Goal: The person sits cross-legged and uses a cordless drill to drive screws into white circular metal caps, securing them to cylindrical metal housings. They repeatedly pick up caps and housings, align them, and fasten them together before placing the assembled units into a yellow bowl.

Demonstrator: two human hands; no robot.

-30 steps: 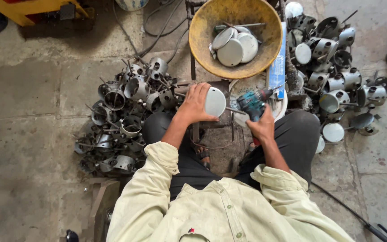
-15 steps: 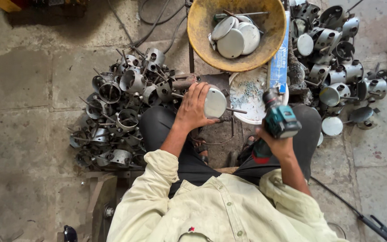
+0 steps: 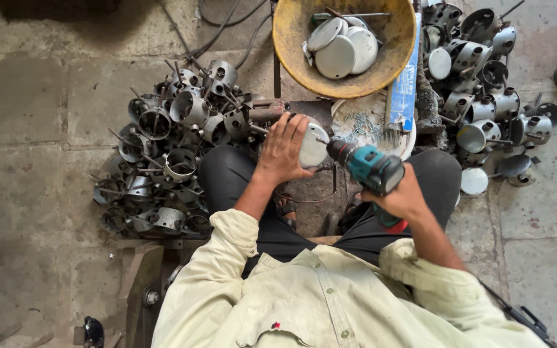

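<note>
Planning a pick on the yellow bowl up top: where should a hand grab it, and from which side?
Grip the yellow bowl by its bare left rim, coming from the left. It sits upright and open. Round metal lids fill its middle, and a blue packet leans against the right rim, with metal housings crowding that side.

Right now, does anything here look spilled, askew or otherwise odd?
Nothing stands out. The left hand steadies a round metal part, the right hand holds a teal power drill against it; the metal housings lie in loose heaps beside.
</note>
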